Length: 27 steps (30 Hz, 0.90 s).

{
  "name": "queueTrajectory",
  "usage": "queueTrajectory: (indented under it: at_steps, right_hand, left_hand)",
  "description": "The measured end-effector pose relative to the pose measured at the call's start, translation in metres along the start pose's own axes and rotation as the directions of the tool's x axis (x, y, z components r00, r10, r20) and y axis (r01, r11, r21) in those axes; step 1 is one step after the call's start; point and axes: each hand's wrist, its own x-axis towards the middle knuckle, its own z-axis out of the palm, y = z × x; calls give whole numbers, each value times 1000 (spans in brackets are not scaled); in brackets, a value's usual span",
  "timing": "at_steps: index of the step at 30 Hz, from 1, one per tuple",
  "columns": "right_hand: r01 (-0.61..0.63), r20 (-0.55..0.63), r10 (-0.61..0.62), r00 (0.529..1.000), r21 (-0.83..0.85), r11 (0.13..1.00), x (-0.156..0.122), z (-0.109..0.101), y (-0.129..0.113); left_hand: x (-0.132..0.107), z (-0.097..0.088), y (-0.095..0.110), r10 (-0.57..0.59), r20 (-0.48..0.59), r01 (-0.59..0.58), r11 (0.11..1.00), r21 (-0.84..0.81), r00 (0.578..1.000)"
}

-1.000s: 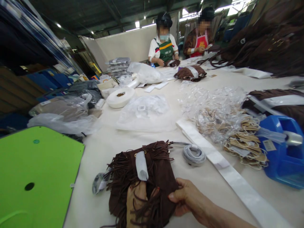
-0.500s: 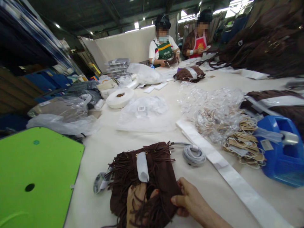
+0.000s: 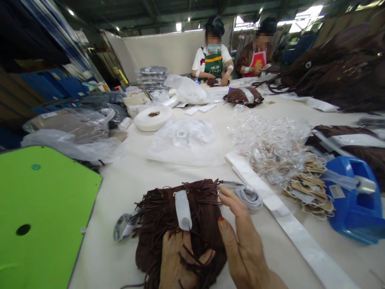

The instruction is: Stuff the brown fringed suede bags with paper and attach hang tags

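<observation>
A dark brown fringed bag (image 3: 207,224) lies flat on the table in front of me, with a white paper wrap (image 3: 183,210) around its strap near the top. My left hand (image 3: 177,257) rests on the lower front of the bag, fingers stretched and thumb apart, with fringe strands crossing over it. At the bag's right edge my right hand (image 3: 246,241) is open, fingers raised and the thumb spread away from them. It holds nothing. A coiled grey strap (image 3: 249,197) lies just beyond its fingertips. Another small wrapped coil (image 3: 122,227) sits by the bag's left side.
A green board (image 3: 45,212) stands at left. A white roll (image 3: 152,119) and plastic bag (image 3: 183,140) lie ahead. On the right are a white strip (image 3: 288,224), tags (image 3: 309,188) and a blue tape dispenser (image 3: 351,200). Two co-workers (image 3: 215,60) work across the table.
My right hand has let go of the bag's lower right edge, opened and moved up along its right side. My left hand stays on the bag, its thumb now further out.
</observation>
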Motion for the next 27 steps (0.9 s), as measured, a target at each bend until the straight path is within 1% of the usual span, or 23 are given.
queueTrajectory:
  at_steps: [1,2,3,4,5,6,7,9,11,14,15,17,19,20,21,22,23,25,27]
  right_hand:
    - [46,53,-42,998,-91,995,-2,12,5]
    - [118,82,-104,991,-189,975,-6,25,13]
    - [170,213,-115,970,-261,950,-13,37,23]
    - [159,282,-65,957,-324,933,-19,48,33]
    - [173,330,-47,943,-364,915,-26,55,43]
    - [178,364,-24,931,-395,901,-31,59,51]
    - [184,369,-20,929,-416,891,-35,60,56]
    - [213,361,-51,931,-427,879,-36,54,59]
    - [198,316,-67,946,-404,893,-28,40,50]
    - [82,190,-29,981,-275,958,-3,21,25]
    - [56,149,-23,989,-218,974,5,20,17]
    - [59,115,-39,993,-169,984,14,27,10]
    - [111,142,-77,987,-248,963,9,45,16]
    - [149,169,-104,980,-281,948,3,56,24]
    - [167,215,-104,971,-301,939,-4,65,33]
    - [140,246,-68,967,-291,946,-9,71,43]
    - [110,271,-40,962,-247,963,-13,73,52]
    - [-9,276,34,961,-91,996,-11,63,62]
    - [-122,215,104,971,75,990,0,43,60]
  left_hand:
    - [0,0,-1,29,-10,-29,999,-13,1000]
    - [-1,-1,-2,62,-19,-63,998,-31,998]
    - [-1,-2,-3,95,-24,-96,994,-56,995]
    - [-1,-2,-4,115,-28,-117,990,-78,993]
    - [-1,-2,-5,125,-30,-127,987,-95,992]
    - [-1,-2,-6,119,-36,-122,987,-103,992]
    - [-2,0,-8,106,-55,-111,989,-101,993]
    - [-4,3,-9,98,-77,-105,990,-93,992]
    - [-5,6,-7,81,-74,-88,992,-90,994]
    - [-5,6,-1,-3,-84,-6,994,-110,996]
    - [-4,5,1,-35,-100,23,992,-125,994]
    - [-2,3,3,-55,-117,37,987,-155,992]
    - [-1,4,1,-33,-147,9,987,-161,989]
    - [-2,7,-1,-12,-171,-14,989,-150,985]
    - [-2,9,-3,7,-202,-34,991,-133,979]
    - [-3,12,-4,24,-238,-52,992,-113,971]
    - [-4,15,-5,32,-273,-61,993,-97,962]
    - [-4,18,-5,7,-314,-39,994,-97,949]
    - [-3,17,-2,-35,-302,-9,990,-142,953]
